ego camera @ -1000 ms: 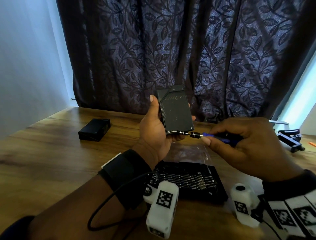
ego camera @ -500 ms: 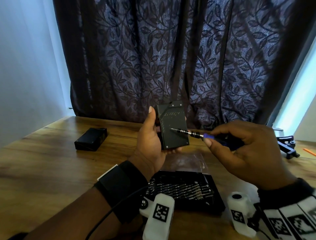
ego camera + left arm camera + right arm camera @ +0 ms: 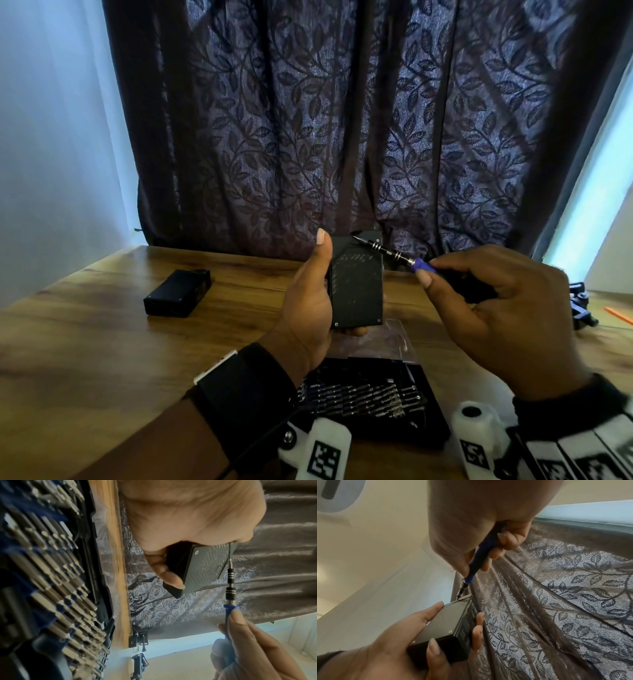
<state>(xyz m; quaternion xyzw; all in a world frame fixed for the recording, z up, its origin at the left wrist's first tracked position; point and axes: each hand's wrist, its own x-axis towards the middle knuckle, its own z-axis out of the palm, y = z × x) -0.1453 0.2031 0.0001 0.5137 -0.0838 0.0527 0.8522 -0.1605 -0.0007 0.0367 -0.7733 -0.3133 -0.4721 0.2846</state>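
Observation:
My left hand grips a small black rectangular box upright above the wooden table, thumb along its left edge and fingers behind it. The box has small screws at its corners. My right hand pinches a precision screwdriver with a blue handle and a black, silver-ringed shaft. Its tip touches the box's top corner. In the right wrist view the screwdriver slants down to the box's far end.
An open black case of several screwdriver bits lies on the table below my hands, with a clear plastic bag behind it. A second black box lies at the left. A dark clamp-like fitting sits at the right edge. A leaf-patterned curtain hangs behind.
The screwdriver tip went from the box's bottom edge, across its face, up to its top corner. My left hand turned the box more upright.

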